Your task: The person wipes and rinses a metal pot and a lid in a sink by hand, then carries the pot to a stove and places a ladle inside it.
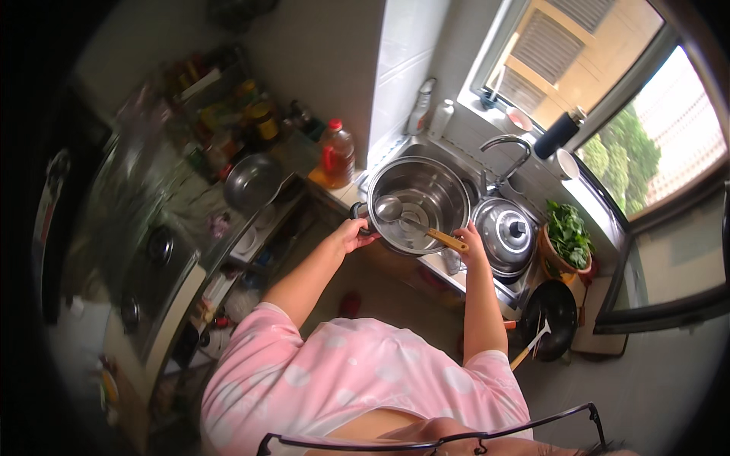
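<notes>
A large stainless steel pot point(439, 186) is held out in front of me over the near edge of the sink. My left hand point(356, 235) is closed on the dark handle at its left side. At the right side, my right hand point(469, 242) grips the pot beside the tip of the ladle's handle; its exact hold is partly hidden. Inside the pot lies a metal ladle point(389, 208), its wooden handle resting across the near right rim. The pot's bottom looks shiny, and I cannot tell whether liquid is in it.
Right of the pot sits a lidded pan point(506, 232), below the faucet point(509, 140). Leafy greens point(569, 235) fill a brown bowl near a black wok point(553, 319). An open window frame point(661, 315) juts in at right. A red-capped bottle point(337, 156) stands left, beyond it a grey pan point(252, 182).
</notes>
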Action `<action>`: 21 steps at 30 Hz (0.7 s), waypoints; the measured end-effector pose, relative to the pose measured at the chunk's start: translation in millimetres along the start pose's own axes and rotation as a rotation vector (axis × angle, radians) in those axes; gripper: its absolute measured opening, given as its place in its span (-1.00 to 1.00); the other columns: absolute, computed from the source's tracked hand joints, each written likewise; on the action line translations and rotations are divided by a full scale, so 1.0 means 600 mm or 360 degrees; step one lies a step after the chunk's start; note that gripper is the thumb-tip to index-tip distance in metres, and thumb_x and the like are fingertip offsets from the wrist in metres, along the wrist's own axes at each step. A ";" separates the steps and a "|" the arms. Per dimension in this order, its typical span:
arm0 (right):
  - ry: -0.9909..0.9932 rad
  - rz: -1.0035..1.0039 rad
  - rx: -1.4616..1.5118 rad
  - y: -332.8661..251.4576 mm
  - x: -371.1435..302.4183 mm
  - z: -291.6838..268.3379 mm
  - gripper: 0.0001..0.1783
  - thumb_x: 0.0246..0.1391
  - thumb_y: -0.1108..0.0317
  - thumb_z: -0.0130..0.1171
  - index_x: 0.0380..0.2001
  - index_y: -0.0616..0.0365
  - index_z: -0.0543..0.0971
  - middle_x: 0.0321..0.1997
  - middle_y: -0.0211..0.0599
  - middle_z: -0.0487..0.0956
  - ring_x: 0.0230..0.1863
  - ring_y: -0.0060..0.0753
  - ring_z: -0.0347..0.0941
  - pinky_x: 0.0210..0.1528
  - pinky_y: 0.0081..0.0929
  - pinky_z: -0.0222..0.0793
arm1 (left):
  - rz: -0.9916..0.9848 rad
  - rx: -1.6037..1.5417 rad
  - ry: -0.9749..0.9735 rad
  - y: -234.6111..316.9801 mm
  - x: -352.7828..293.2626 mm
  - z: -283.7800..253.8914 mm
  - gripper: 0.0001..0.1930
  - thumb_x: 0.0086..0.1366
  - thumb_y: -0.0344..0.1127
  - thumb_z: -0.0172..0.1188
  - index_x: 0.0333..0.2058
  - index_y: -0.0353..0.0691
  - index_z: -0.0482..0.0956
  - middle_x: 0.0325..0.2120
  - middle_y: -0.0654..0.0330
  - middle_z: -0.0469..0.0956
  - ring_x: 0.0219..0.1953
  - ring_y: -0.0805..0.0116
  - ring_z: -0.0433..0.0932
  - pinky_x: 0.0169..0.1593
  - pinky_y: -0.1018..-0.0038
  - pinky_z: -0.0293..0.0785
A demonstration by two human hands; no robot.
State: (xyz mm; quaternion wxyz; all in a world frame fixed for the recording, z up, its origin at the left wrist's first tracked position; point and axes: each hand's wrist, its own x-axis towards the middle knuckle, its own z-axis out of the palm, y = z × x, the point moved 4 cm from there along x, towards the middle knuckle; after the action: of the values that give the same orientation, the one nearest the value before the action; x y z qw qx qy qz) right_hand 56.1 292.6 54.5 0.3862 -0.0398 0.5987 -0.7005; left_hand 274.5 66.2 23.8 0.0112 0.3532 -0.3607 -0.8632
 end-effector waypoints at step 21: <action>-0.1264 0.0211 -0.0325 0.131 -0.223 0.498 -0.29 -0.20 0.50 -0.05 0.15 -0.08 0.24 -0.34 -0.39 0.44 -0.45 -0.51 0.40 -0.59 -0.60 0.40 | 0.0755 -0.0605 0.0868 -0.121 -0.566 -0.301 -0.66 0.18 -0.24 0.02 -0.06 -0.17 0.35 -0.17 0.10 0.49 -0.22 0.17 0.55 -0.10 0.33 0.49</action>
State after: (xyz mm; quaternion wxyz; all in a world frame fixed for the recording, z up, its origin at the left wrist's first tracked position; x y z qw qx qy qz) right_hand 343.3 131.0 124.2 0.6255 -0.3066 0.4709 -0.5413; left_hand 657.9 101.8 93.9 0.3703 0.4678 -0.2501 -0.7625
